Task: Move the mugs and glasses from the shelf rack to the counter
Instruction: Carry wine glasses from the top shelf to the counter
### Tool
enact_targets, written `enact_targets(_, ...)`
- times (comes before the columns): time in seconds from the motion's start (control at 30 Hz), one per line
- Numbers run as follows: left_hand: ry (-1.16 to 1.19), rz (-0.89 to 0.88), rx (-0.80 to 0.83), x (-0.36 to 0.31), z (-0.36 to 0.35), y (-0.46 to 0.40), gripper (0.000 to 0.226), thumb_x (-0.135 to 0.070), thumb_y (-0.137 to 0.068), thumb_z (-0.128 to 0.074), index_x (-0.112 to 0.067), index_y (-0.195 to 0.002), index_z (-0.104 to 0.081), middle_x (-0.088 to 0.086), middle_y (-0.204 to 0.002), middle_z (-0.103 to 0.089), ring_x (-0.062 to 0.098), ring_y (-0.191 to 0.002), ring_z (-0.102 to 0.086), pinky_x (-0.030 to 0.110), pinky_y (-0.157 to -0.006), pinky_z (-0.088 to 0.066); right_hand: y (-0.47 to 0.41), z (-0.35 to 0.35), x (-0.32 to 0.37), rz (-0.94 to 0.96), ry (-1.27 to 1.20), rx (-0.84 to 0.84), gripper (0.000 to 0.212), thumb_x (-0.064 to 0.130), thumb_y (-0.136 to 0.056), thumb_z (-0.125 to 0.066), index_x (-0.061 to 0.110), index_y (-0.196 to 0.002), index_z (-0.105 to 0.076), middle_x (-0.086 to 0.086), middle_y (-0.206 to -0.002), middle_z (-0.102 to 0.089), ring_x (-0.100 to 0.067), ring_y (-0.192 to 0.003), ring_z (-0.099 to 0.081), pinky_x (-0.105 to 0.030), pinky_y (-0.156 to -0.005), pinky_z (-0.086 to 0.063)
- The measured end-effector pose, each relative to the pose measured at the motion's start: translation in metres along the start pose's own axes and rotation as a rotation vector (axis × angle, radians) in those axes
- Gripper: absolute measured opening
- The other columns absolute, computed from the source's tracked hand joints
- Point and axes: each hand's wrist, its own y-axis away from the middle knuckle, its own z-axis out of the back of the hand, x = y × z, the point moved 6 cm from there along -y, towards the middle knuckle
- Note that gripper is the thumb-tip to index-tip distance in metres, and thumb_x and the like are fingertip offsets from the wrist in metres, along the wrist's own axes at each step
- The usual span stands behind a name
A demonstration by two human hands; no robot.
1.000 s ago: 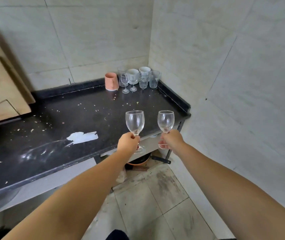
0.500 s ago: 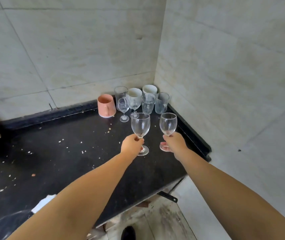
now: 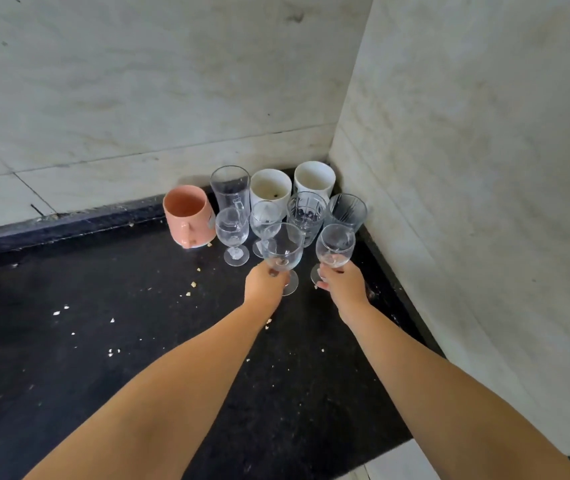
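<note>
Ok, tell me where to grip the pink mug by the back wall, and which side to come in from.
Take the pink mug by its handle, which points toward the front of the counter, near its base. Come from the front-left: that side is bare, while a small stemmed glass stands close on its right and the back wall is behind it. It stands upright, so lift straight up.

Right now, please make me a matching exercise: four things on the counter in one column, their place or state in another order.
1. pink mug
2. left hand
3. tall clear glass
4. white cup

A. deepest in the corner
B. leftmost of the group
C. grips a wine glass stem
D. between pink mug and a white cup

Pairs: 1-B, 2-C, 3-D, 4-A
</note>
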Motion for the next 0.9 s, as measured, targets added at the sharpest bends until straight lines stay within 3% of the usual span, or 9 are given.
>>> enact_targets(0.1, 0.026, 0.020, -0.036, 0.000, -0.010, -0.018, 0.017, -0.013, -0.089, -0.055, -0.010, -0.101, -0.067, 0.014, -0.100, -0.071, 0.028, -0.096, -0.067, 0.039, -0.087, -0.053, -0.020, -0.008, -0.004, 0.010, -0.033, 0.022, 0.008, 0.012, -0.092, -0.057, 0.017, -0.091, -0.062, 0.004, -0.082, -0.061, -0.009, -0.074, -0.060, -0.049, -0.092, -0.054)
enact_targets(0.2, 0.028, 0.035, -0.057, 0.003, -0.016, -0.029, 0.021, -0.014, -0.088, -0.055, -0.010, -0.105, -0.068, 0.013, -0.101, -0.071, 0.027, -0.097, -0.066, 0.042, -0.091, -0.054, -0.033, -0.013, -0.010, 0.003, -0.046, 0.039, 0.006, 0.015, -0.093, -0.057, 0.017, -0.097, -0.061, 0.006, -0.085, -0.061, -0.007, -0.073, -0.061, -0.049, -0.090, -0.055)
enact_targets(0.4, 0.021, 0.032, -0.074, 0.004, -0.021, -0.034, 0.027, -0.015, -0.091, -0.054, -0.015, -0.115, -0.066, 0.010, -0.110, -0.070, 0.025, -0.104, -0.064, 0.041, -0.095, -0.051, -0.047, -0.018, -0.018, 0.022, -0.039, 0.055, 0.008, 0.016, -0.092, -0.058, 0.023, -0.092, -0.061, 0.003, -0.091, -0.062, -0.007, -0.080, -0.062, -0.050, -0.091, -0.054)
enact_targets(0.47, 0.037, 0.033, -0.084, 0.004, -0.022, -0.035, 0.023, -0.015, -0.091, -0.054, -0.017, -0.109, -0.067, 0.010, -0.109, -0.070, 0.024, -0.103, -0.063, 0.039, -0.092, -0.051, -0.050, -0.018, -0.019, 0.029, -0.026, 0.051, 0.007, 0.016, -0.092, -0.059, 0.022, -0.094, -0.061, 0.003, -0.091, -0.063, -0.007, -0.080, -0.063, -0.050, -0.091, -0.054)
enact_targets(0.57, 0.064, 0.043, -0.090, 0.003, -0.022, -0.036, 0.022, -0.017, -0.091, -0.054, -0.017, -0.109, -0.066, 0.008, -0.111, -0.070, 0.023, -0.105, -0.063, 0.036, -0.091, -0.050, -0.054, -0.018, -0.018, 0.050, 0.000, 0.044, 0.017, 0.016, -0.091, -0.058, 0.027, -0.080, -0.062, 0.005, -0.083, -0.063, -0.009, -0.078, -0.062, -0.053, -0.091, -0.053)
enact_targets(0.67, 0.056, 0.046, -0.098, 0.005, -0.023, -0.037, 0.012, -0.017, -0.091, -0.053, -0.022, -0.088, -0.063, 0.009, -0.106, -0.070, 0.024, -0.101, -0.064, 0.037, -0.088, -0.050, -0.054, -0.018, -0.016, 0.069, 0.031, 0.036, 0.025, 0.015, -0.091, -0.056, 0.032, -0.074, -0.059, -0.001, -0.085, -0.063, -0.010, -0.078, -0.062, -0.055, -0.090, -0.053)
enact_targets(0.77, 0.030, 0.042, -0.101, 0.009, -0.026, -0.035, 0.022, -0.020, -0.091, -0.052, -0.012, -0.107, -0.066, 0.008, -0.109, -0.069, 0.025, -0.103, -0.063, 0.036, -0.088, -0.050, -0.054, -0.017, -0.016, 0.081, 0.050, 0.024, 0.017, 0.014, -0.090, -0.056, 0.020, -0.076, -0.063, 0.000, -0.078, -0.061, -0.018, -0.081, -0.061, -0.058, -0.087, -0.053)
enact_targets(0.83, 0.030, 0.044, -0.087, 0.008, -0.028, -0.034, 0.030, -0.023, -0.092, -0.052, -0.014, -0.118, -0.064, 0.005, -0.112, -0.069, 0.023, -0.105, -0.063, 0.036, -0.091, -0.050, -0.054, -0.017, -0.016, 0.078, 0.049, 0.018, 0.010, 0.013, -0.090, -0.056, 0.014, -0.087, -0.066, -0.003, -0.084, -0.063, -0.017, -0.083, -0.061, -0.055, -0.087, -0.054)
enact_targets(0.9, 0.016, 0.049, -0.075, 0.008, -0.029, -0.034, 0.028, -0.024, -0.093, -0.051, -0.013, -0.115, -0.064, 0.005, -0.107, -0.068, 0.023, -0.100, -0.063, 0.034, -0.087, -0.050, -0.051, -0.014, -0.016, 0.075, 0.056, 0.016, 0.009, 0.014, -0.090, -0.058, 0.020, -0.095, -0.063, -0.009, -0.104, -0.064, -0.012, -0.083, -0.062, -0.049, -0.088, -0.056)
